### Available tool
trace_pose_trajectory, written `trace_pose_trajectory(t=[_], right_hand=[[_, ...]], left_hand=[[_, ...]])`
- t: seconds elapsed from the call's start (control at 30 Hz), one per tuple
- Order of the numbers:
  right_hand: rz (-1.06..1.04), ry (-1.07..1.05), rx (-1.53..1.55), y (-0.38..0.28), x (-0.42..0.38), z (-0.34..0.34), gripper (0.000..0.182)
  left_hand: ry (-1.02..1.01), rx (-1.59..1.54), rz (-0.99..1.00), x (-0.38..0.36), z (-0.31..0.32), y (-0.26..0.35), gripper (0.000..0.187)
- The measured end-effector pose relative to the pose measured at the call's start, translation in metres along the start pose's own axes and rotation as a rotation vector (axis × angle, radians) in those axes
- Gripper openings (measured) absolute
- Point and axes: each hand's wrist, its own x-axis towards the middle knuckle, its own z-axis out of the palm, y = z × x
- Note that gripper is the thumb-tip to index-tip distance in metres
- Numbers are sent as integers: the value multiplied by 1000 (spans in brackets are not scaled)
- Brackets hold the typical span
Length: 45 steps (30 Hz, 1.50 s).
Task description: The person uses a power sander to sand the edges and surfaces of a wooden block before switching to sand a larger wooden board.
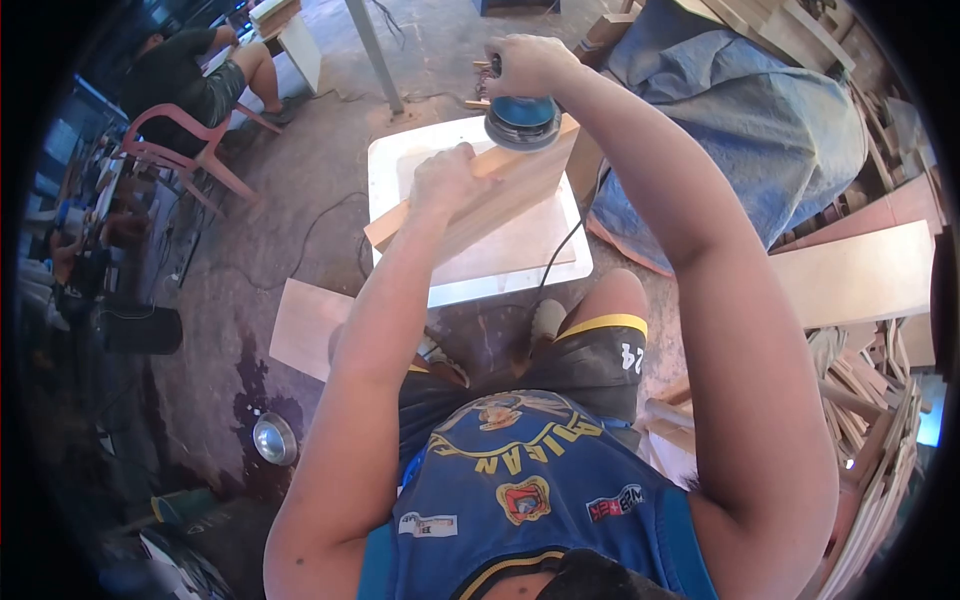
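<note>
A: Your right hand (535, 68), what is its condition?
B: Clenched on the power sander (522, 122), at 1 o'clock from the middle of the white worktop (398, 160). The sander's round base sits at the upper edge of the wooden board (515, 190), near its far end.
A: And your left hand (448, 183)?
B: Closed over that same upper edge, toward 11 o'clock, nearer the board's other end and apart from the sander.
A: Position of the board?
B: Over your worktop, up on its narrow edge, running from about 8 o'clock to 2 o'clock, its broad face turned toward you. A dark cord (563, 245) crosses the worktop's rim on your right.
A: Surroundings?
B: On the floor at 9 o'clock, a thin wooden sheet (308, 325); at 8 o'clock, a round metal bowl (274, 438) beside a dark stain. At 10 o'clock, well apart from you, a person (180, 75) is seated on a pink chair (215, 135). A rumpled blue tarp (740, 130) lies at 2 o'clock, a pale plank (855, 275) at 3 o'clock, and heaped wood strips (880, 440) at 4 o'clock.
</note>
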Motion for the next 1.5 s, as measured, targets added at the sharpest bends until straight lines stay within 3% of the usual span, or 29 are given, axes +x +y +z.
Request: trace_pose_trajectory(t=[0.2,0.57,0.63,0.77,0.9,1.03,1.13,1.5], right_hand=[[109,5,-24,27,14,-3,47],[107,46,-22,52,11,3,46],[39,12,-19,48,7,1,46],[116,28,13,44,1,3,45],[52,47,3,42,6,-3,42],[-41,79,2,30,4,4,41],[36,73,28,27,10,3,41],[-9,58,37,25,11,1,41]], left_hand=[[-30,32,-16,2,-5,2,61],[34,37,-10,7,10,-10,58],[42,40,-8,7,9,-9,58],[-8,12,-27,4,5,-4,57],[55,47,-8,4,9,-8,56],[-12,74,1,6,5,-5,62],[15,56,0,6,9,-7,59],[4,47,-37,6,2,0,58]])
